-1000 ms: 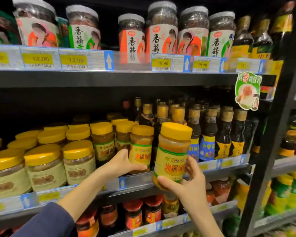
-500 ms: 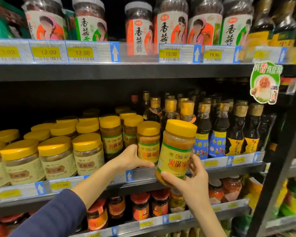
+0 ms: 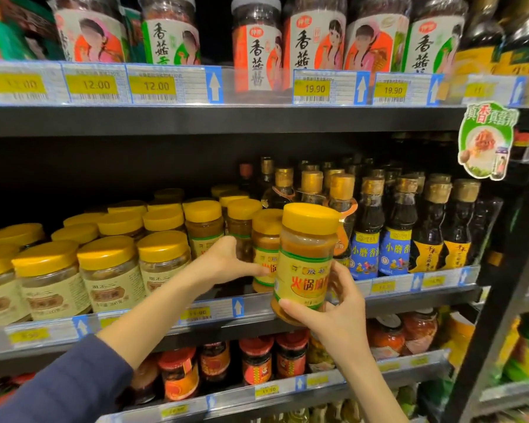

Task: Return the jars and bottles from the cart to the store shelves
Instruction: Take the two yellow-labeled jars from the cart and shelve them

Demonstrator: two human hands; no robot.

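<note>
My right hand grips a yellow-lidded jar of brown paste with a yellow label, held upright just in front of the middle shelf's front rail. My left hand reaches onto that shelf, its thumb and fingers around the lower part of a matching jar standing at the front of its row. More matching jars stand behind and to the left. The held jar hides part of the jar behind it.
Wider pale jars with yellow lids fill the shelf's left side. Dark bottles with gold caps stand to the right. Tall jars line the upper shelf and red-lidded jars the lower one. A black upright post stands at right.
The view has shifted closer and down a little. My right hand keeps the jar near the shelf front, moved slightly nearer the row. My left hand has slid further onto the shelved jar.
</note>
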